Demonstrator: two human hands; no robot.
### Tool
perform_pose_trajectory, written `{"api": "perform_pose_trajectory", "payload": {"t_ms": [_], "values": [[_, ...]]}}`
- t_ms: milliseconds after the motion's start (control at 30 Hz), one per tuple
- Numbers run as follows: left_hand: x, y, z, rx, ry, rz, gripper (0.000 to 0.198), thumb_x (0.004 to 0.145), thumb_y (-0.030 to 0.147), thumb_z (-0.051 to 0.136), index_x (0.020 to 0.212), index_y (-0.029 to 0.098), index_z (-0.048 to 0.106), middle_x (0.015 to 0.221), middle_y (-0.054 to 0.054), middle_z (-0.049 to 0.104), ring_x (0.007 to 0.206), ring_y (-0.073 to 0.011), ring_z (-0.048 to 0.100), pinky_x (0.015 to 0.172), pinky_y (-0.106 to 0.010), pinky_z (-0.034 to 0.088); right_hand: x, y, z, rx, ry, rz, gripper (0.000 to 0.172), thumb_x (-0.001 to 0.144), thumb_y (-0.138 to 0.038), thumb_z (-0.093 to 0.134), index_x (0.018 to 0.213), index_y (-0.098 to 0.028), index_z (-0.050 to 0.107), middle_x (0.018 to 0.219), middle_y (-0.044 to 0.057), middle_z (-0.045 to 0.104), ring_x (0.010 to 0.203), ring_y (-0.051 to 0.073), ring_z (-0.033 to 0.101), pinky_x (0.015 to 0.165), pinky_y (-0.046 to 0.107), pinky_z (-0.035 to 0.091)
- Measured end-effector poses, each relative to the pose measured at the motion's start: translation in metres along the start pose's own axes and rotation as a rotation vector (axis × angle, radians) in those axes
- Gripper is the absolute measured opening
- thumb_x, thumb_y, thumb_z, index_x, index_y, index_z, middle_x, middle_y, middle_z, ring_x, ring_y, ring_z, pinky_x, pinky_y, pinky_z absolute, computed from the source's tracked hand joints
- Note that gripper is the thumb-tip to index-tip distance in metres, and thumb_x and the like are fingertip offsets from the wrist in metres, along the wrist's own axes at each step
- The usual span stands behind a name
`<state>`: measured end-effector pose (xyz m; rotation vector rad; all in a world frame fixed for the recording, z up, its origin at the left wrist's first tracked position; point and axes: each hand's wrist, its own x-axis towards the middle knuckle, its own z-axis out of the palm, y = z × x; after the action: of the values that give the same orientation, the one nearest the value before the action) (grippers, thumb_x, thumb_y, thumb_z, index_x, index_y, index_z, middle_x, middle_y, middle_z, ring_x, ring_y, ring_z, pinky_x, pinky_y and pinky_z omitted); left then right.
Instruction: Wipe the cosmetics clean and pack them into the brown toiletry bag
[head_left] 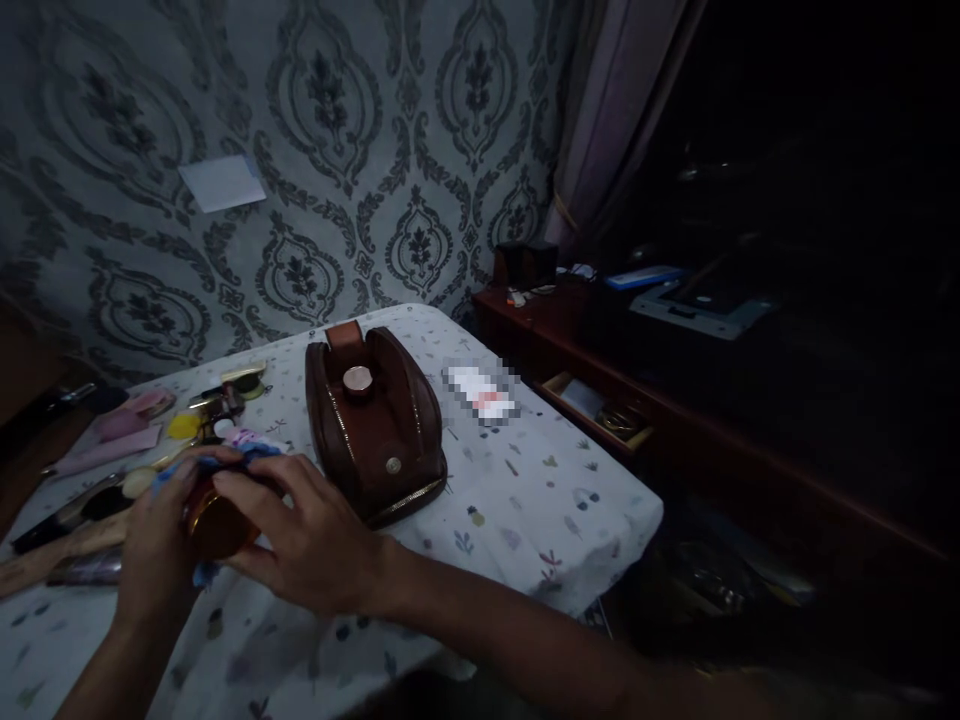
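Cupping a small round amber-brown container (217,528) in the lower left, the left hand (154,545) steadies it so the right hand (311,545) can press a blue cloth (204,574) around it. Both grips clasp it, above the flowered surface (525,500), beside a brown leather pouch (375,430).

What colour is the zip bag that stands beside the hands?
Dark brown bag, with a pale round stud on top; head view.
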<state>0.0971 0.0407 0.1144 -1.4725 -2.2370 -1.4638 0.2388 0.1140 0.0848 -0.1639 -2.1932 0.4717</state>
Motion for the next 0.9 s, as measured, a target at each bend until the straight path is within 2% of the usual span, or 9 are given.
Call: {"api": "perform_pose_trajectory", "payload": {"t_ms": [133,200,267,333,400,467,567,733,900], "values": [[0.007,0.033,0.006,-0.325,0.001,-0.190,0.034,0.089,0.050,0.041,0.085,0.021,0.059,0.088,-0.002,0.070,0.083,-0.0219,0.068,0.071,-0.031,0.057,0.001,-0.005,-0.030,0.091,0.049,-0.043,0.057,0.094,-0.041,0.061,0.141,-0.014,0.043,0.130,0.016,0.058,0.130,0.021,0.052,0.110,0.035,0.047],[0.017,0.044,0.011,-0.392,-0.071,-0.169,0.032,0.088,0.048,0.047,0.090,0.019,0.061,0.090,-0.002,0.069,0.082,-0.0210,0.067,0.070,-0.030,0.055,0.004,-0.004,-0.045,0.164,0.115,0.000,0.060,0.093,-0.042,0.061,0.143,-0.018,0.038,0.131,0.013,0.058,0.128,0.021,0.054,0.108,0.035,0.049],[0.029,0.050,0.017,-0.310,-0.163,0.013,0.028,0.086,0.040,0.052,0.096,0.017,0.064,0.092,-0.003,0.068,0.085,-0.0207,0.065,0.075,-0.030,0.054,0.010,0.004,-0.059,0.233,0.237,0.087,0.057,0.094,-0.041,0.061,0.142,-0.020,0.037,0.131,0.011,0.058,0.124,0.020,0.057,0.106,0.036,0.049],[0.040,0.051,0.024,-0.082,-0.232,0.295,0.027,0.085,0.031,0.051,0.100,0.017,0.068,0.099,-0.006,0.066,0.093,-0.0222,0.063,0.083,-0.034,0.053,0.018,0.018,-0.069,0.285,0.352,0.200,0.051,0.095,-0.036,0.058,0.139,-0.020,0.038,0.130,0.011,0.059,0.121,0.019,0.059,0.103,0.035,0.050],[0.048,0.047,0.032,0.181,-0.293,0.541,0.032,0.086,0.024,0.046,0.106,0.020,0.071,0.114,-0.009,0.062,0.106,-0.0255,0.060,0.089,-0.038,0.052,0.027,0.037,-0.078,0.302,0.383,0.300,0.045,0.096,-0.031,0.055,0.136,-0.019,0.039,0.128,0.011,0.060,0.117,0.018,0.060,0.100,0.033,0.050],[0.051,0.041,0.036,0.389,-0.333,0.694,0.039,0.087,0.018,0.043,0.112,0.026,0.071,0.127,-0.009,0.058,0.115,-0.0272,0.057,0.088,-0.039,0.053,0.033,0.057,-0.086,0.249,0.317,0.385,0.038,0.094,-0.029,0.055,0.128,-0.017,0.044,0.121,0.011,0.062,0.113,0.018,0.060,0.097,0.033,0.050],[0.048,0.031,0.036,0.555,-0.333,0.773,0.040,0.090,0.016,0.043,0.118,0.029,0.069,0.131,-0.009,0.056,0.113,-0.0263,0.058,0.077,-0.033,0.054,0.040,0.076,-0.096,0.004,0.067,0.499,0.031,0.091,-0.028,0.061,0.117,-0.015,0.051,0.110,0.009,0.063,0.106,0.021,0.061,0.095,0.036,0.049],[0.035,0.019,0.028,0.596,-0.222,0.760,0.035,0.092,0.019,0.046,0.121,0.025,0.065,0.128,-0.011,0.056,0.106,-0.0252,0.063,0.066,-0.029,0.053,0.051,0.076,-0.096,-0.323,-0.422,0.609,0.037,0.089,-0.025,0.067,0.120,-0.012,0.052,0.119,0.017,0.060,0.108,0.029,0.064,0.091,0.039,0.050],[0.026,0.015,0.026,0.580,-0.199,0.718,0.036,0.090,0.017,0.047,0.121,0.023,0.062,0.126,-0.011,0.057,0.106,-0.0258,0.063,0.071,-0.032,0.055,0.065,0.083,-0.079,-0.373,-0.624,0.712,0.045,0.085,-0.023,0.069,0.126,-0.014,0.055,0.128,0.018,0.062,0.115,0.031,0.065,0.090,0.036,0.052]]}}
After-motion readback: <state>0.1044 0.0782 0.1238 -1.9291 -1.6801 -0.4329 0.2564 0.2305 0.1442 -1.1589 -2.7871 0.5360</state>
